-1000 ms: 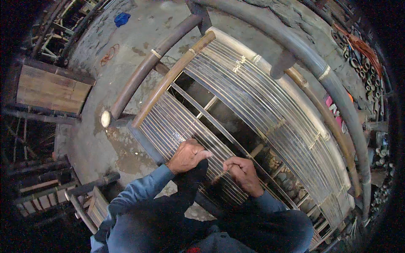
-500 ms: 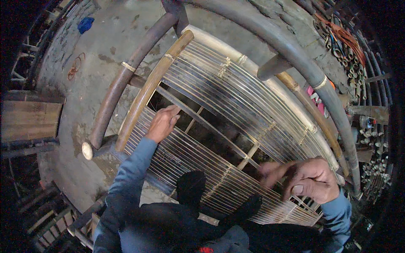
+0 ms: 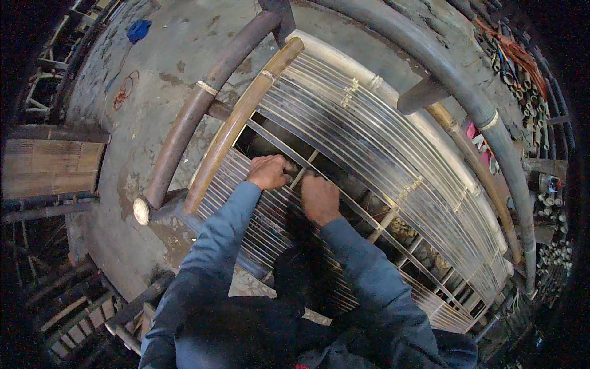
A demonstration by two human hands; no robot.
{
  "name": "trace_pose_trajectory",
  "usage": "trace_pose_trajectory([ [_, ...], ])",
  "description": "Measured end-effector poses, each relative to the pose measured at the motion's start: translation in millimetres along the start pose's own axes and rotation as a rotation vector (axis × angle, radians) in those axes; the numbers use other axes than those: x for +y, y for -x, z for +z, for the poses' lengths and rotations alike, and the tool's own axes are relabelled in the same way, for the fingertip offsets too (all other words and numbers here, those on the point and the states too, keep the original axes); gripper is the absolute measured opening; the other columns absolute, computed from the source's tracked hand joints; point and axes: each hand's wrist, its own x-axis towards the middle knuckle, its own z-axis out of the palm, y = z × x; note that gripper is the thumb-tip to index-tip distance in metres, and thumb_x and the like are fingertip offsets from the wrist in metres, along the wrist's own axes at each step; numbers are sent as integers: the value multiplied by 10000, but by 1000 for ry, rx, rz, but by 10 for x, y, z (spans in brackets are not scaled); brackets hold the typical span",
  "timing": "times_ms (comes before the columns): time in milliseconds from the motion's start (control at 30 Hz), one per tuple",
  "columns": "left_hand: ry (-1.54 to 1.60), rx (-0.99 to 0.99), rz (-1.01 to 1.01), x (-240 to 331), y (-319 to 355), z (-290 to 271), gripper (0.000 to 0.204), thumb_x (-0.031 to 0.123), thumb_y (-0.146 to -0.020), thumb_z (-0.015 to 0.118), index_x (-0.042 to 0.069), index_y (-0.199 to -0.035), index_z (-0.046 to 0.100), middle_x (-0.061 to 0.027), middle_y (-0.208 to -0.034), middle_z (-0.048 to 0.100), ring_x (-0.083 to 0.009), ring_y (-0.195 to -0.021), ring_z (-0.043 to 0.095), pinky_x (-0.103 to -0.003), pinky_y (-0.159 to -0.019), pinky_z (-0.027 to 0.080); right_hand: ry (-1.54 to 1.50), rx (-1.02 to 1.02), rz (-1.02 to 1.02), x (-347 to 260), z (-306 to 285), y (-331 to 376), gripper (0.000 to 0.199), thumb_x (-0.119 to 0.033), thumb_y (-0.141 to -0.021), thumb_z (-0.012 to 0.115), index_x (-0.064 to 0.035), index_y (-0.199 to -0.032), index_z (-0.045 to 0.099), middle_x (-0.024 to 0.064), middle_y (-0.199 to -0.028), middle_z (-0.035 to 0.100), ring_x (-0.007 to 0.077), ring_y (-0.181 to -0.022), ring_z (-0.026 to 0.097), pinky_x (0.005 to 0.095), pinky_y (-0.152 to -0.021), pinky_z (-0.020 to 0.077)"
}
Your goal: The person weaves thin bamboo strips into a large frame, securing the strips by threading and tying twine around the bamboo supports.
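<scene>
A bamboo slat frame [image 3: 375, 132], likely a seat or bed, lies before me with a long open gap between two sets of slats. My left hand [image 3: 268, 172] is closed at the near edge of that gap, its fingers curled. Close by on the right, my right hand [image 3: 319, 198] is also closed, with thumb and fingertips pinched together. A short crosspiece [image 3: 306, 167] spans the gap between the two hands. Anything small within either grip is too hidden to make out. One long split-bamboo strip [image 3: 345, 198] runs lengthwise through the gap.
Thick bamboo poles [image 3: 178, 147] surround the slats on the left and far sides. A woven panel [image 3: 55, 163] stands at the left. Bundled bamboo tubes [image 3: 522, 98] lie at the far right. A blue cloth [image 3: 139, 31] and a reddish cord loop [image 3: 126, 89] lie on the concrete floor.
My right hand has swung from the lower right, where it was raised and blurred, over to beside my left hand. The left hand has shifted slightly right along the gap.
</scene>
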Motion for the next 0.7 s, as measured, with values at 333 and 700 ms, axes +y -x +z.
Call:
trace_pose_trajectory([
  [333, 52, -52, 113, -155, -230, 140, 293, 323, -789, 734, 228, -1062, 776, -85, -1129, 729, -288, -1073, 684, -416, -903, 533, -303, 60, 266, 203, 646, -37, 252, -213, -844, 699, -79, -1057, 690, 242, -968, 693, 455, -936, 664, 554, -796, 528],
  [700, 951, 101, 326, -155, 198, 50, 84, 95, -878, 743, 18, -851, 721, -20, -883, 715, -130, -821, 630, -315, -801, 508, -1735, -453, 503, 399, -43, 231, 288, -23, -864, 596, -75, -1125, 707, 88, -814, 628, 264, -838, 677, 463, -675, 579],
])
